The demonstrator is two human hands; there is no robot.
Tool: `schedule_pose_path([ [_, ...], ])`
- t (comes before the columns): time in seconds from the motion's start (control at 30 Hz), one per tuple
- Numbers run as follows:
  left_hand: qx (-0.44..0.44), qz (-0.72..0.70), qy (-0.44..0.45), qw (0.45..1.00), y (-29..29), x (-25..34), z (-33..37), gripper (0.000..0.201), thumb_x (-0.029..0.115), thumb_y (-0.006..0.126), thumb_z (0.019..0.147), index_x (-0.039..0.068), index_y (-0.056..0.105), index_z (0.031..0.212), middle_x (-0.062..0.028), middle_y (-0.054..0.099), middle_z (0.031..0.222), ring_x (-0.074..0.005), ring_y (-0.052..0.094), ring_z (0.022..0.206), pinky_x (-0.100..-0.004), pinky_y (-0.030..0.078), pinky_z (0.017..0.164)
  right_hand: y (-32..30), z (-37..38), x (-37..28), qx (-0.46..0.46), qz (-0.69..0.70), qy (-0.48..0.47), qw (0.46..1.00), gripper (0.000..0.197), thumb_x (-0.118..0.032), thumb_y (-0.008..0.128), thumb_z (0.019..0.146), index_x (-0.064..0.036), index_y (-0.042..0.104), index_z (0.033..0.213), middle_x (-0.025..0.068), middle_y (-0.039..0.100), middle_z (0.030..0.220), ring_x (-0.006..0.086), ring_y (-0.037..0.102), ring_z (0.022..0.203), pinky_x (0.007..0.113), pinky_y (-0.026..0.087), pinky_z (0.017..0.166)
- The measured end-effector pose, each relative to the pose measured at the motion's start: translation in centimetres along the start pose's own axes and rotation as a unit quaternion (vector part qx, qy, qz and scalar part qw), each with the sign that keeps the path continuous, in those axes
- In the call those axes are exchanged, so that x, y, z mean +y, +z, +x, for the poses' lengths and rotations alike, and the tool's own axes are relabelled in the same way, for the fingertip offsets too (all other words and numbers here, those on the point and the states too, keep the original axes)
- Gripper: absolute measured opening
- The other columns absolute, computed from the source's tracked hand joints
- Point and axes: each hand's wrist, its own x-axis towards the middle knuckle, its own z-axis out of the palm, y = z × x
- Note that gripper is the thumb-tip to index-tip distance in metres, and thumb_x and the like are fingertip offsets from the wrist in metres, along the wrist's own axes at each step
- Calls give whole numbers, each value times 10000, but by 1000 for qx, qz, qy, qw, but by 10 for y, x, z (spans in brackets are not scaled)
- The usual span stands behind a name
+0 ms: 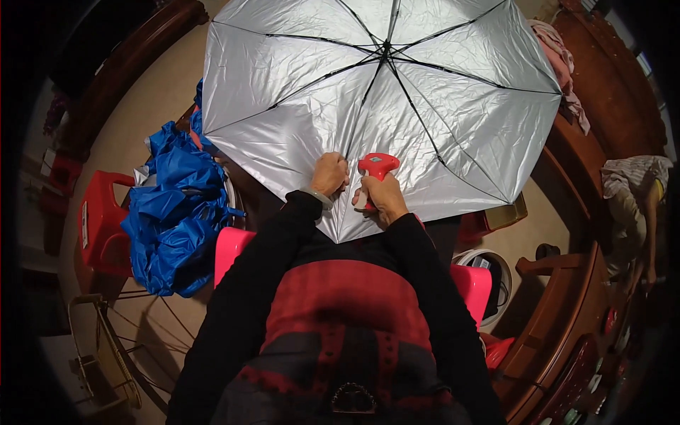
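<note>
An opened umbrella (276, 71) lies in front of me with its silver inner side up and its black ribs meeting at the far centre. My left hand (330, 175) is closed on a rib at the umbrella's near part, fingers pinched against the silver cloth. In my right hand (384, 198) I grip a red hand tool (378, 163) with a rounded, T-shaped top. Its lower part is hidden by my fingers, and its exact kind does not show. Both hands rest over the near corner of the cloth, a small gap apart.
Crumpled blue cloth (177, 219) heaps up at the left beside a red plastic stool (103, 219). Pink seat edges (471, 290) show on both sides of me. A white bucket (501, 283) and wooden furniture (559, 312) stand at the right. Another person (630, 212) is at the far right.
</note>
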Motion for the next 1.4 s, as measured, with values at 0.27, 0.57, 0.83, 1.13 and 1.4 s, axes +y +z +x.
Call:
schedule_pose_path([
  [0.27, -54, -28, -18, 998, -2, -3, 1, 239, 75, 447, 826, -75, 548, 671, -95, 547, 523, -151, 523, 384, -287, 416, 347, -18, -1, 3, -83, 165, 69, 980, 186, -102, 491, 797, 4, 477, 950, 147, 583, 696, 250, 612, 588, 389, 522, 518],
  [0.57, -92, -65, -47, 993, -4, -3, -2, 209, 81, 452, 838, -63, 548, 722, -77, 548, 577, -134, 500, 404, -265, 404, 348, -28, 3, 9, -152, 198, 109, 962, 257, -190, 510, 848, -16, 464, 1031, 160, 613, 788, 264, 632, 694, 457, 547, 624],
  [0.83, -121, -82, -35, 989, -4, -2, -1, 198, 73, 449, 841, -41, 546, 712, -65, 537, 570, -126, 468, 388, -255, 409, 362, -24, 9, 13, -148, 168, 92, 970, 226, -176, 517, 836, -3, 487, 978, 134, 605, 740, 240, 623, 642, 409, 551, 585],
  [1.13, -70, -67, -23, 995, 11, 9, 6, 201, 56, 422, 832, -48, 536, 704, -84, 522, 540, -153, 480, 374, -287, 413, 348, -22, 10, -9, -80, 47, 41, 995, 160, -134, 534, 797, 6, 534, 873, 89, 565, 602, 197, 566, 489, 311, 467, 442],
  [1.4, -112, 391, 62, 912, -65, 36, 42, 160, 77, 466, 744, -36, 579, 726, -226, 581, 656, -373, 595, 632, -460, 486, 594, -64, -53, -95, 13, -376, -179, 909, 243, -144, 532, 780, 62, 527, 909, 135, 605, 670, 213, 591, 554, 336, 467, 521],
])
